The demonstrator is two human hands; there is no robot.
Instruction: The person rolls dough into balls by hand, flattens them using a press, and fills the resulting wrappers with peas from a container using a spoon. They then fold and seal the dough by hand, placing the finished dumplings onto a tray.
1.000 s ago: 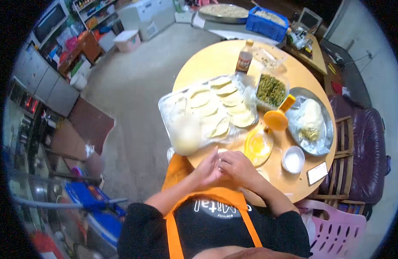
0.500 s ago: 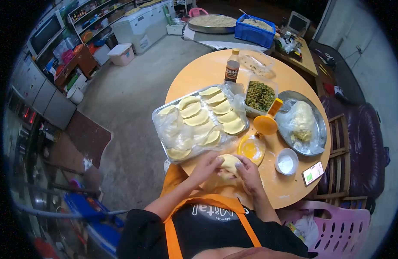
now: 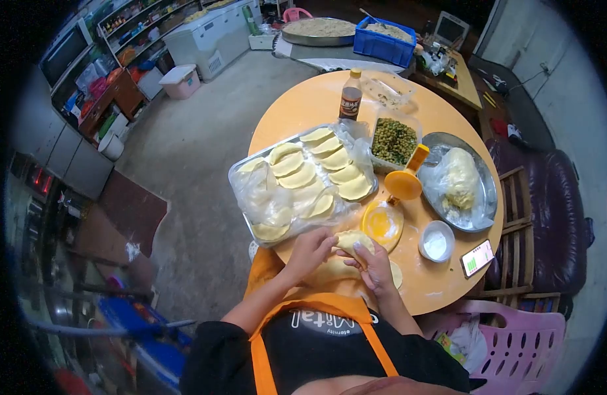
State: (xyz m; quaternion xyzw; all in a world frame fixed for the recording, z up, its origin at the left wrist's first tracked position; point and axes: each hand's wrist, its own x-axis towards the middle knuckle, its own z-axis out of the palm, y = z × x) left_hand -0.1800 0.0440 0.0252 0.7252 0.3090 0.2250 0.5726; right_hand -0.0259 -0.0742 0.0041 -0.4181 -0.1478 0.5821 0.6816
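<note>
Both my hands hold one folded dumpling (image 3: 353, 241) just above the near edge of the round orange table (image 3: 316, 105). My left hand (image 3: 310, 251) pinches its left end and my right hand (image 3: 374, 266) grips its right side. Flat dough (image 3: 333, 271) lies on the table under my hands. A plastic-lined tray (image 3: 247, 174) with several finished dumplings (image 3: 297, 178) sits just beyond my hands.
A yellow dish (image 3: 381, 224), orange scoop (image 3: 405, 182), white bowl of flour (image 3: 436, 243) and phone (image 3: 477, 258) lie to the right. A tub of green filling (image 3: 394, 140), a sauce bottle (image 3: 350, 96) and a metal plate of dough (image 3: 461, 181) stand farther back. A pink basket (image 3: 514, 342) is at my right.
My hands lifted the dumpling off the table edge a second ago and have kept pinching it, shifting slightly right. The view tilted up a little.
</note>
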